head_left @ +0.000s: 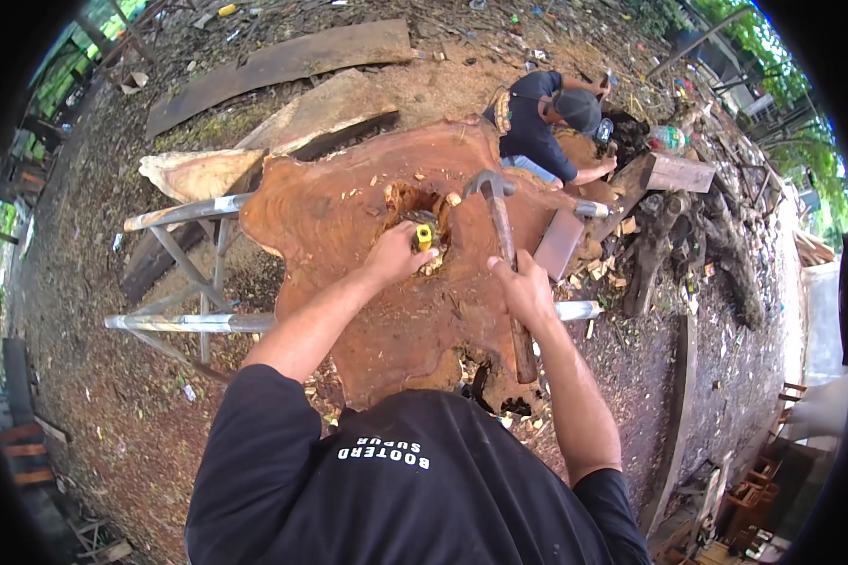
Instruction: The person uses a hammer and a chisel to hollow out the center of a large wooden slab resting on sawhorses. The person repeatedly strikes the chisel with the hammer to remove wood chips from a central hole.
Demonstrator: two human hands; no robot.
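Observation:
A broad reddish-brown wood slab point(325, 221) with a wavy outline lies in front of me, with a rough hollow point(413, 200) cut in its middle. At the near rim of that hollow, my left hand point(394, 256) is closed around a yellow-handled chisel point(424, 237), its butt end up; the blade is hidden. My right hand point(524, 290) grips the wooden handle of a hammer point(501, 218). The hammer's metal head is up beyond the hand, right of the hollow, and apart from the chisel. Pale chips lie around the hollow.
Metal trestle rails point(207, 323) support the slab. At the far right a co-worker point(537, 118) in a dark cap crouches close to the slab's edge. Gnarled roots point(664, 245) and a wood block point(678, 173) lie on the right; long planks point(283, 71) lie beyond the slab.

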